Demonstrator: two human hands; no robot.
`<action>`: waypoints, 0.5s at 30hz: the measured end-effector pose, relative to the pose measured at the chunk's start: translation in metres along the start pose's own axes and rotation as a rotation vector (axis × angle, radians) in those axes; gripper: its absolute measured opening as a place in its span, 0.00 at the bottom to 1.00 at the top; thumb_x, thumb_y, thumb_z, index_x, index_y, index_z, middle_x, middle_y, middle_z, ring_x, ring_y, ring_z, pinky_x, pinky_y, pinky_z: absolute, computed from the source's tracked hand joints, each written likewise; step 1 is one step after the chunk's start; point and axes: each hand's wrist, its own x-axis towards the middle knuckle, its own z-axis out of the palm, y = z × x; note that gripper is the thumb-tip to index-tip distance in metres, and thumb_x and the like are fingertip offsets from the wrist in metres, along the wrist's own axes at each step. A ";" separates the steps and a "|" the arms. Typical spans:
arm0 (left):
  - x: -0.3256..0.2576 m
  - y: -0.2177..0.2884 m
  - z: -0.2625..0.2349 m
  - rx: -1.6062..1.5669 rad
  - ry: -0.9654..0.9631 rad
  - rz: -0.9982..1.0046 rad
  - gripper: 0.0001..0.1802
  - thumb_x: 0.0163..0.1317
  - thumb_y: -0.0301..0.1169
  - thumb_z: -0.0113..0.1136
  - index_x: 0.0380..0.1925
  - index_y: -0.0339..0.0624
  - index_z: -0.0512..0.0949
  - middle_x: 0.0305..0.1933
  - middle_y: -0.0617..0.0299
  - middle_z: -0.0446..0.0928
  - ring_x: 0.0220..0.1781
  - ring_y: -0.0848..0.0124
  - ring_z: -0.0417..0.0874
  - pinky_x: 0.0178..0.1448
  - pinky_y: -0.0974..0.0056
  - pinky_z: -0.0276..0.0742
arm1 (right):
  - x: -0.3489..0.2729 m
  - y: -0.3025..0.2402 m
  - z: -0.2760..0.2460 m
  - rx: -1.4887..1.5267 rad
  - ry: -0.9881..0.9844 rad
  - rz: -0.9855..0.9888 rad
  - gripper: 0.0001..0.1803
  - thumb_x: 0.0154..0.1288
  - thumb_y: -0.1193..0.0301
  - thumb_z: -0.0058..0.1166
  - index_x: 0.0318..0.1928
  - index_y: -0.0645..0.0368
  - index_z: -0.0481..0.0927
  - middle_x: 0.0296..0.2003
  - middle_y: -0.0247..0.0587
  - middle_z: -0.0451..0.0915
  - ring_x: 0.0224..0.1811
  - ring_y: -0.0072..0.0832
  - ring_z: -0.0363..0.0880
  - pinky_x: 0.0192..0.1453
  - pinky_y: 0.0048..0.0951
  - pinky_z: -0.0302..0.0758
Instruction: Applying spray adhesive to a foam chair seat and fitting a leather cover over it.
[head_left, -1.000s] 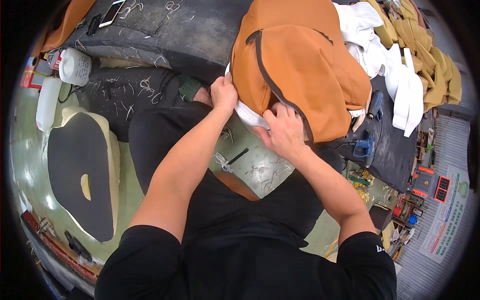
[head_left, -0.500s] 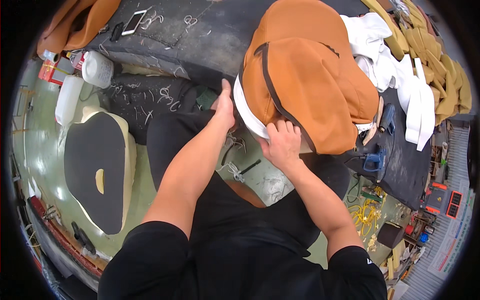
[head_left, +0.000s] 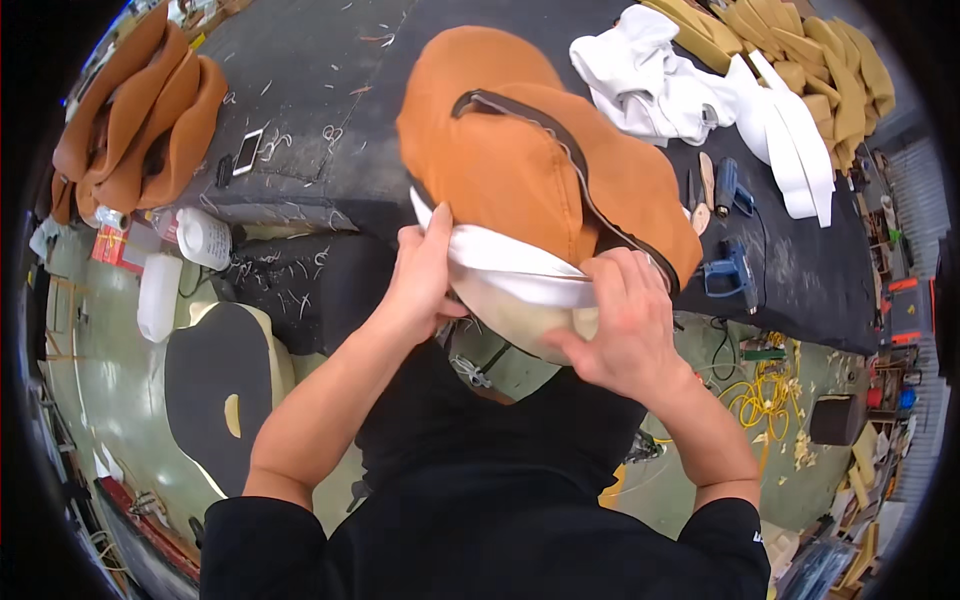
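A tan leather-like seat cover [head_left: 490, 170] with a dark zipper strip sits partly over a pale foam cushion [head_left: 520, 318] at the table's near edge. White lining [head_left: 515, 265] shows along the cover's near rim, and the foam bulges out below it. My left hand [head_left: 420, 275] grips the cover's left rim, thumb on top against the white lining and fingers lower down by the foam. Curled over the rim on the right are the fingers of my right hand [head_left: 632, 315], its thumb lying against the foam. The fingertips of the right hand are partly hidden.
Two blue heat guns [head_left: 733, 278] and a wooden-handled tool [head_left: 706, 185] lie right on the dark table [head_left: 330, 95]. White cloth [head_left: 650, 75] and yellow foam pieces [head_left: 835, 65] are behind. A phone [head_left: 248, 152] and tan covers [head_left: 140, 120] lie left. A grey-faced cushion [head_left: 220, 385] rests lower left.
The cover and cushion have shifted left and tipped, exposing more white lining and foam. My left hand has come onto the rim from beside it; my right hand has moved right.
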 end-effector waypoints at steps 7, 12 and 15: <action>-0.029 -0.035 -0.032 0.797 -0.041 1.276 0.61 0.47 0.54 0.85 0.72 0.29 0.66 0.72 0.37 0.68 0.75 0.37 0.68 0.75 0.42 0.70 | -0.016 0.011 -0.016 -0.036 0.081 -0.010 0.24 0.40 0.66 0.83 0.33 0.58 0.79 0.30 0.43 0.77 0.35 0.46 0.78 0.40 0.44 0.74; 0.003 -0.022 -0.028 0.861 -0.037 1.585 0.63 0.34 0.59 0.86 0.67 0.33 0.69 0.66 0.43 0.70 0.70 0.41 0.71 0.72 0.43 0.68 | -0.018 0.009 -0.005 -0.043 0.071 -0.078 0.20 0.43 0.70 0.80 0.29 0.57 0.76 0.27 0.40 0.73 0.32 0.44 0.75 0.35 0.43 0.70; 0.013 -0.037 -0.023 0.808 0.006 1.614 0.52 0.28 0.56 0.87 0.51 0.37 0.76 0.52 0.50 0.76 0.55 0.48 0.77 0.61 0.48 0.71 | -0.025 0.011 0.011 -0.036 0.118 -0.053 0.16 0.43 0.76 0.72 0.26 0.56 0.73 0.26 0.40 0.72 0.31 0.44 0.74 0.34 0.43 0.66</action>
